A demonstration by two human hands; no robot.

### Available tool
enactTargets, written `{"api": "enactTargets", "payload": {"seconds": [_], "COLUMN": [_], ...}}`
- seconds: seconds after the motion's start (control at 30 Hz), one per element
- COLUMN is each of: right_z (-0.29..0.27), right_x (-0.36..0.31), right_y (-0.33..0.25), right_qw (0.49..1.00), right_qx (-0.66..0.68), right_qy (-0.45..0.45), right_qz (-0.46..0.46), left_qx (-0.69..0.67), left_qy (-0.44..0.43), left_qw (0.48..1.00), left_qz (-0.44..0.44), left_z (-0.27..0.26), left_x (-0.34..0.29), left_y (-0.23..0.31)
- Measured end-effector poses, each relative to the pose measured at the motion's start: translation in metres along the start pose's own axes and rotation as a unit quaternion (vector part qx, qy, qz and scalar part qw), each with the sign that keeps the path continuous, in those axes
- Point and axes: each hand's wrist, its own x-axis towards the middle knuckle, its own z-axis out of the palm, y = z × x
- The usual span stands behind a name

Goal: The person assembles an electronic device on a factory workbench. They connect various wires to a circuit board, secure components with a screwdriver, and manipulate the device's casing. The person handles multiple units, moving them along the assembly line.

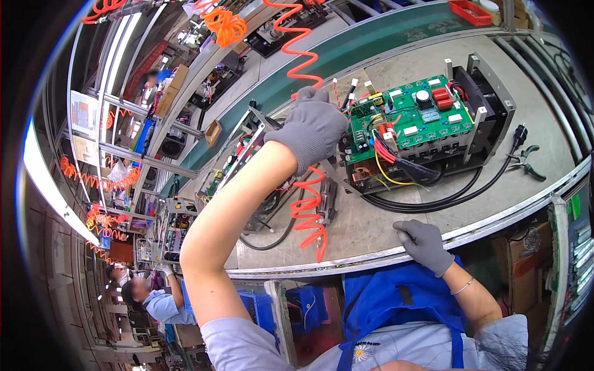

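Note:
My left hand (pixel 312 127), in a grey glove, is raised over the bench, its fingers closed around a red coiled hose (pixel 301 63). Lower coils of that hose hang below the wrist, down to the bench's front part. Just right of this hand stands an open electronic unit with a green circuit board (pixel 408 114), red parts and a bundle of red, black and yellow wires (pixel 396 159). Near the bench's front edge rests my right hand (pixel 427 246), also gloved, fingers stretched out loosely and nothing in them.
A black power cable (pixel 445 203) loops in front of the unit, its plug (pixel 520 134) beside dark-handled pliers (pixel 527 164). Partly behind my left arm is another opened unit (pixel 232 157). A red bin (pixel 470 12) stands at the far right. Co-workers are at the left.

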Motion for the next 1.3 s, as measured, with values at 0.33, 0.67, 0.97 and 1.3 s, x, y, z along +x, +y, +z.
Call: {"api": "enactTargets", "payload": {"seconds": [0.33, 0.67, 0.97, 1.3], "right_z": [-0.001, -0.002, -0.002, -0.004], "right_x": [-0.001, 0.001, 0.001, 0.002], "right_y": [0.001, -0.001, 0.002, 0.0], "right_qw": [1.0, 1.0, 1.0, 1.0], "right_qx": [0.001, 0.004, 0.008, 0.018], "right_qy": [-0.012, -0.015, -0.017, -0.02], "right_qz": [0.006, 0.01, 0.004, -0.001], "left_qx": [-0.17, -0.142, -0.189, -0.199], "left_qy": [-0.041, -0.001, 0.059, 0.038], "left_qw": [0.982, 0.986, 0.98, 0.979], "left_qz": [-0.072, -0.083, -0.012, -0.01], "left_z": [0.0, 0.005, 0.01, 0.017], "left_x": [0.003, 0.002, 0.005, 0.007], "left_y": [-0.013, -0.007, -0.011, -0.015]}}
